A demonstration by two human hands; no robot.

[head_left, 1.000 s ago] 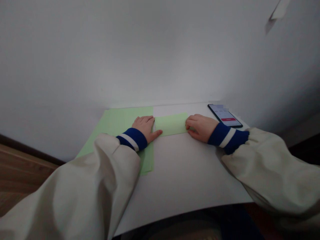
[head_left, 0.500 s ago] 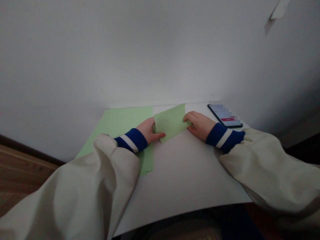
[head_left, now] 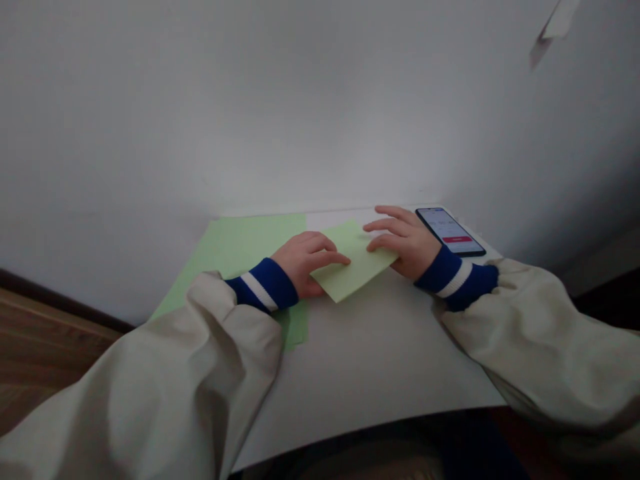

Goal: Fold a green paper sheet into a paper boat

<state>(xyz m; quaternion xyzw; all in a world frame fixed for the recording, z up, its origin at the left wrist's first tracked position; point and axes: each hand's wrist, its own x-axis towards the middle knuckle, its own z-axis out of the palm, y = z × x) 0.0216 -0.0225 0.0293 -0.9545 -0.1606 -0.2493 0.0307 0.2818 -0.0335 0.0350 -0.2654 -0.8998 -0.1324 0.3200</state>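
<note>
Green paper [head_left: 357,263] lies tilted on the white desk [head_left: 370,373], between both hands. The left hand's [head_left: 305,260] grip is open, its fingers [head_left: 327,257] flat on the sheet's left part. The right hand's [head_left: 405,243] grip is open too, fingers spread, beside the sheet's right corner. A larger green sheet [head_left: 240,247] lies left of the left grip; a smartphone [head_left: 450,231] lies just beyond the right grip.
</note>
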